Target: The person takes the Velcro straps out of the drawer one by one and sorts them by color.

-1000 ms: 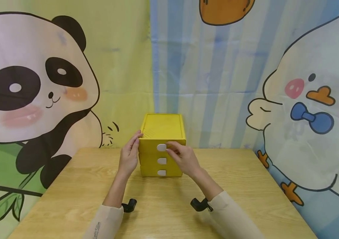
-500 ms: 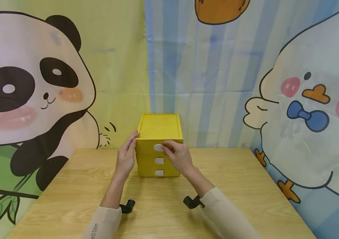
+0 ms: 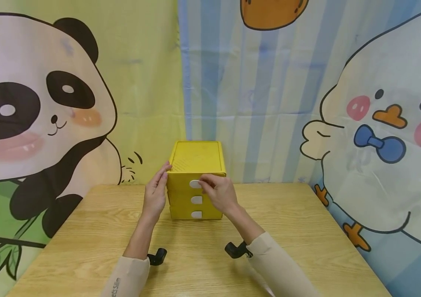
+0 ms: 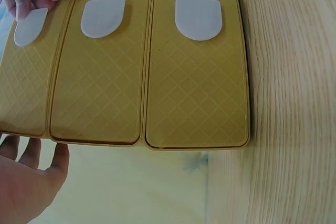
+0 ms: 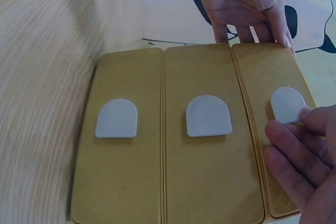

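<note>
I faced a wood-grained table (image 3: 195, 260); behind it, a yellow-green backdrop (image 3: 147, 82) met a blue-striped backdrop (image 3: 240, 90). Left of the table I saw a printed panda (image 3: 47, 136) (rosy-cheeked, I noticed), right of it a white bird (image 3: 373, 185) wearing a blue bow tie (image 3: 376, 142).

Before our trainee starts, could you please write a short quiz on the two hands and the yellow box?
1. True or false: the right hand is holding the bottom handle.
2. How many white handles show on the front of the yellow box?
3. What is the left hand touching? A) the table; B) the middle handle; C) the left side of the box.

Key: 1. False, it is at the top handle. 2. Three. 3. C.
</note>
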The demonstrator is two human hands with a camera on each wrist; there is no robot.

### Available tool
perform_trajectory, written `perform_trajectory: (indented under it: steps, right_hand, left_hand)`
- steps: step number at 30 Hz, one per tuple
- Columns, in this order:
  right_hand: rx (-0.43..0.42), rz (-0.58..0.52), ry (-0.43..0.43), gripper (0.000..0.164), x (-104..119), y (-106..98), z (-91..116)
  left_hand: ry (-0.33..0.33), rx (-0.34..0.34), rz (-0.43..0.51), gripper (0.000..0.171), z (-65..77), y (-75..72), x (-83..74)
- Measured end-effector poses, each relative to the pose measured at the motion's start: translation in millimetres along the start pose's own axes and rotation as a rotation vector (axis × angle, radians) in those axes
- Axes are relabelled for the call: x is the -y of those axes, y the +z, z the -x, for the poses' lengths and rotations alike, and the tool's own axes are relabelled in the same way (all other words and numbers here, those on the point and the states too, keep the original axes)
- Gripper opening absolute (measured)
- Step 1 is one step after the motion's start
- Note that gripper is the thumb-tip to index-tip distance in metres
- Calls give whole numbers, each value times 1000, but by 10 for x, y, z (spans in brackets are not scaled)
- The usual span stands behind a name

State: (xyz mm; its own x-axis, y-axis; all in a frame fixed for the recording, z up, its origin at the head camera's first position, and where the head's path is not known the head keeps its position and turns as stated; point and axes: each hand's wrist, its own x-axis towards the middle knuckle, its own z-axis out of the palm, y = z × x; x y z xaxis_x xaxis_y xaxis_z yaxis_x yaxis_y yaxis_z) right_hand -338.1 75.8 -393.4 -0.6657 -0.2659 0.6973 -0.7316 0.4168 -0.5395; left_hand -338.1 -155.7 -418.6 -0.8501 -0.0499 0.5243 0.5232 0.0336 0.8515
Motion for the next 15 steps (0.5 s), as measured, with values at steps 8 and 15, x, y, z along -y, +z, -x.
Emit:
perform_trajectory:
  steps: [8, 15]
  right_hand:
    - [-11, -32, -31, 10, -1, 19, 33]
    - [-27, -35, -47, 12, 8, 27, 76]
  left_hand:
    - [-24, 12, 4, 46, 14, -20, -34]
    - [-35, 14, 27, 49, 12, -26, -39]
